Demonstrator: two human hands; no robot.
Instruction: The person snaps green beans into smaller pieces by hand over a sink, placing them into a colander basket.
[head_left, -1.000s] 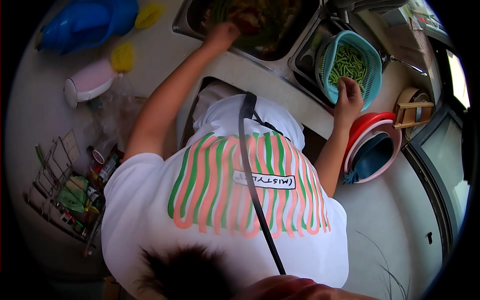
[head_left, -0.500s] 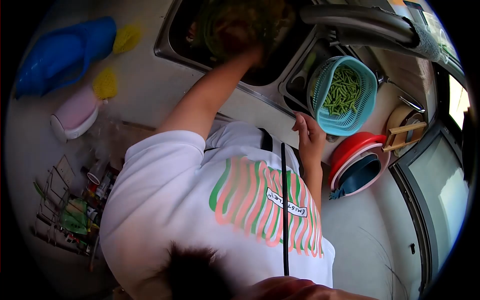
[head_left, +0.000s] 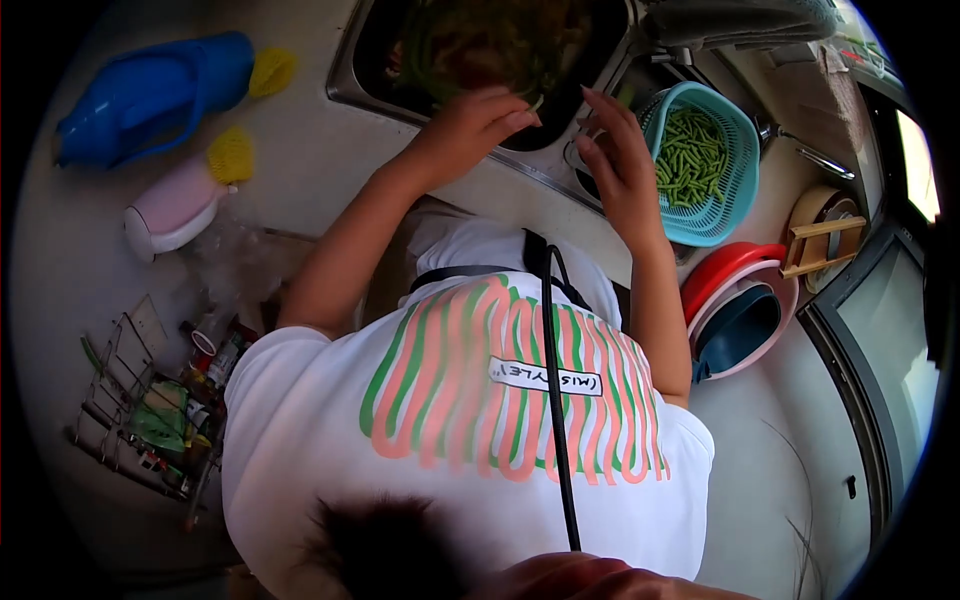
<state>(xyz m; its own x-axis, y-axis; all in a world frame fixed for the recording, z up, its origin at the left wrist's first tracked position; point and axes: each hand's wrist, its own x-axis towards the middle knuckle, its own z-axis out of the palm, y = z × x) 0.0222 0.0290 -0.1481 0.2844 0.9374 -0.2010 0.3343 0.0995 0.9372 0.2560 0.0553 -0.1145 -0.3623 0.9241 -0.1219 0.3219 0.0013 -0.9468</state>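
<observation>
My left hand (head_left: pixel 468 138) is over the near edge of the dark sink (head_left: pixel 345 85), its fingers drawn together toward the right. A thin pale-green bit, seemingly the end of a green bean, shows at its fingertips. Inside the sink lies a shadowed heap of long green beans (head_left: pixel 440 50). To the right, my right hand (head_left: pixel 622 170) is raised with thumb and fingers apart and nothing visible in them. Just beyond it stands a turquoise colander (head_left: pixel 740 185) holding short cut green beans (head_left: pixel 692 155).
A blue thermos-like jug (head_left: pixel 150 105) and a pink-and-white container (head_left: pixel 175 215) lie at the left by yellow mesh pieces (head_left: pixel 272 72). Nested red and pink basins (head_left: pixel 715 268) sit at the right. A wire rack (head_left: pixel 100 400) stands low on the left. The faucet (head_left: pixel 675 58) is beside the colander.
My left hand has come back out of the sink to its near edge. My right hand has risen beside the colander, toward my left hand. The view has shifted slightly.
</observation>
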